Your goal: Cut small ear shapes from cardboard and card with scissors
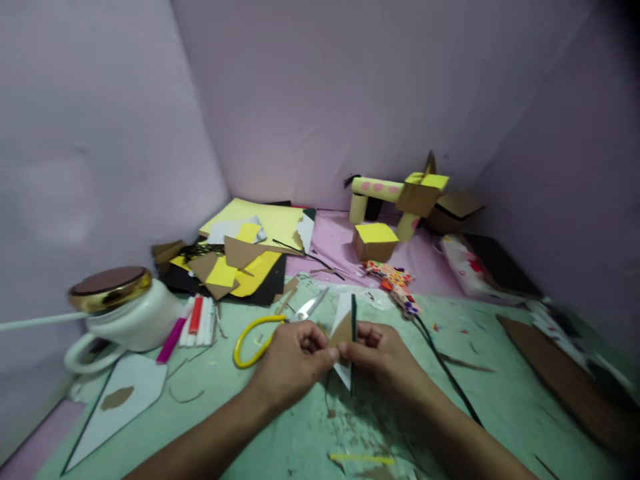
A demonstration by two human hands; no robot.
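Through the head camera I have both hands meeting low over the green tabletop (260,420), with the small card piece (344,310) standing between them. The left hand (295,357) grips it by its brown patch, thumb against curled forefinger; the right hand (383,350) grips it from the other side, thumb in front and fingers behind the dark edge. I take the two-sided pinch as a way to keep so thin a piece from bending or twisting, and its upright stance as leaving the brown patch in sight; whether that patch is stuck down I can't tell.

The scissors (311,307) lie just beyond the left hand, blades pointing away, probably set there to stay within reach. Farther out to the left hand's side, the markers (200,323) sit side by side next to the white mug (143,320), which seems to keep them gathered. Nearer me on that side lies a white panel (120,400) with a brown patch of its own.

Beyond the hands, a yellow-topped box (375,245) and a spotted cardboard figure (377,189) stand well apart from them, likely out of the elbows' way. A yellow strip (363,459) lies closer to me than the hands.
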